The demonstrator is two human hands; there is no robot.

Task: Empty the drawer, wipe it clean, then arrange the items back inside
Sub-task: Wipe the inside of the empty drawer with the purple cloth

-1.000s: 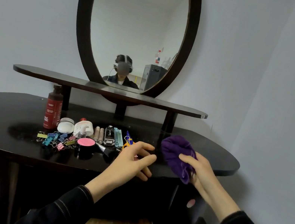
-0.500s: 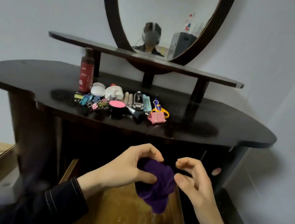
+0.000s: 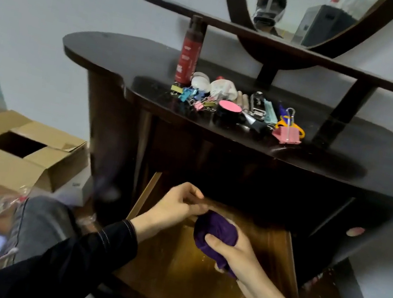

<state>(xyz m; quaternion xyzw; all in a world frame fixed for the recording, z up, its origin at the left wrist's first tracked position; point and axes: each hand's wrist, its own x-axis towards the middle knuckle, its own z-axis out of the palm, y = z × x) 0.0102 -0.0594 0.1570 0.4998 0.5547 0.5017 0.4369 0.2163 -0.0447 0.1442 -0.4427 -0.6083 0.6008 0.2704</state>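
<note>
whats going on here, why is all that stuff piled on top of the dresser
A person is cleaning out the drawer. It is pulled open and looks empty, while small items such as binder clips, a red bottle and a pink-lidded jar sit on the dresser top. The right hand grips a purple cloth over the drawer floor, and the left hand seems to pinch its edge. Wiping looks about to start.

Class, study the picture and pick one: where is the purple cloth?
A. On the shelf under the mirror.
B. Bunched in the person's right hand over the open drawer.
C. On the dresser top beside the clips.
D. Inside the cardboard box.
B: the right hand grips the bunched purple cloth above the wooden floor of the open drawer.
</note>
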